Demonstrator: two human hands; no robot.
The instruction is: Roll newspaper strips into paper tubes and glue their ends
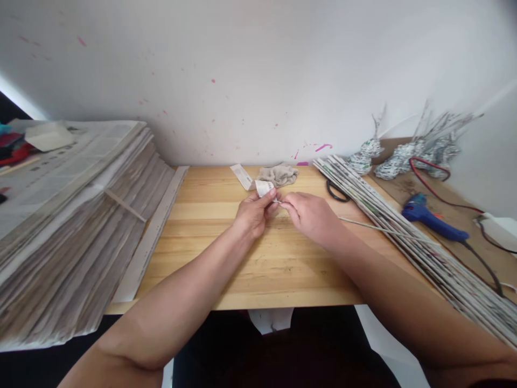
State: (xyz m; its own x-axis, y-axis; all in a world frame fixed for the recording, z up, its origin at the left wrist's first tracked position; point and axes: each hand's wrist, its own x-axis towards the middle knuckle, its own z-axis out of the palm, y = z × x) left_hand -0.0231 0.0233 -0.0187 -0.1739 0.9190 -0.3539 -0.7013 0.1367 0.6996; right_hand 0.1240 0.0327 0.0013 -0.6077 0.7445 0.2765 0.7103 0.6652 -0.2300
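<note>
Near the middle of the wooden table [250,291], my left hand [255,213] pinches a strip of printed paper [243,177], whose loose end trails up and to the left. My right hand [304,214] is closed on the thin rolled end of the same paper, just right of my left fingertips. A thin stick [363,223] extends from behind my right hand toward the right. Just beyond the hands lies a crumpled beige cloth [278,175].
Stacked newspapers [81,242] fill the left side, beside a flat paper strip [151,242]. At right lie rolled paper sticks [388,226], black-handled scissors [337,192], a blue glue gun [436,222] with its cable, and woven paper figures [399,160] near the wall.
</note>
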